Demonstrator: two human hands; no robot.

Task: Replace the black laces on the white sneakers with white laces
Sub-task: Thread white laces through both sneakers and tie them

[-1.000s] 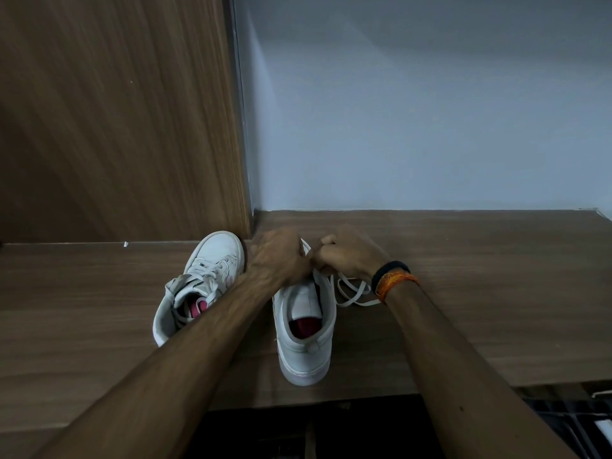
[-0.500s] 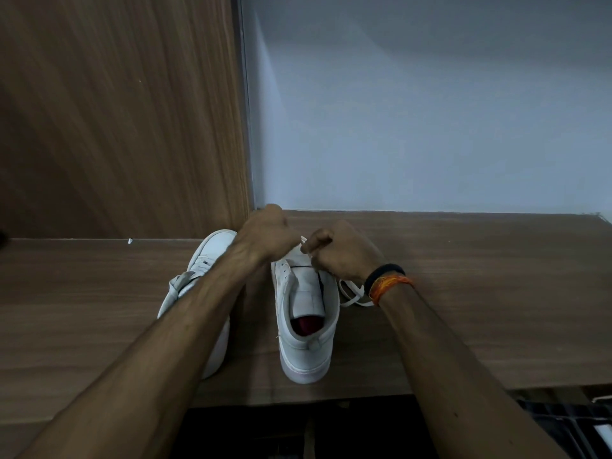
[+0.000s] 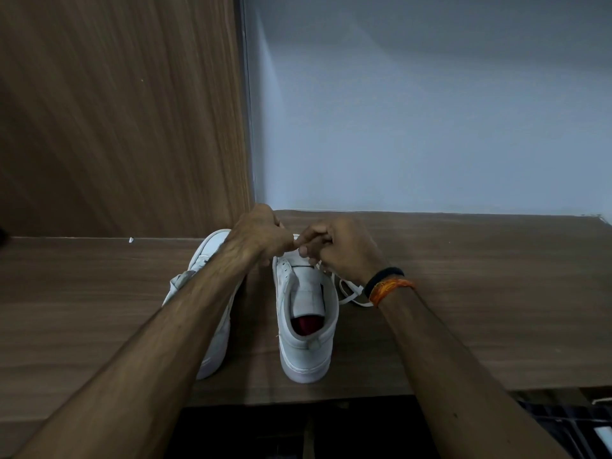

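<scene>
Two white sneakers stand on the wooden table [image 3: 480, 319], heels toward me. The right sneaker [image 3: 306, 326] shows its tongue and red insole. The left sneaker [image 3: 212, 293] is largely covered by my left forearm. My left hand [image 3: 261, 236] and my right hand [image 3: 337, 250] meet over the toe end of the right sneaker, fingers curled, both pinching the white lace [image 3: 351, 293]. Loose loops of that lace trail on the table to the right of the shoe, under my right wrist. No black lace is in view.
A wooden panel [image 3: 116, 111] rises at the back left and a pale wall [image 3: 430, 111] at the back right. The table's front edge runs just below the sneakers' heels, with a dark gap beneath. A small white scrap [image 3: 131, 240] lies at the back left.
Both hands rose from the tongue area toward the toe of the right sneaker, drawing the lace up. My left forearm now covers most of the left sneaker.
</scene>
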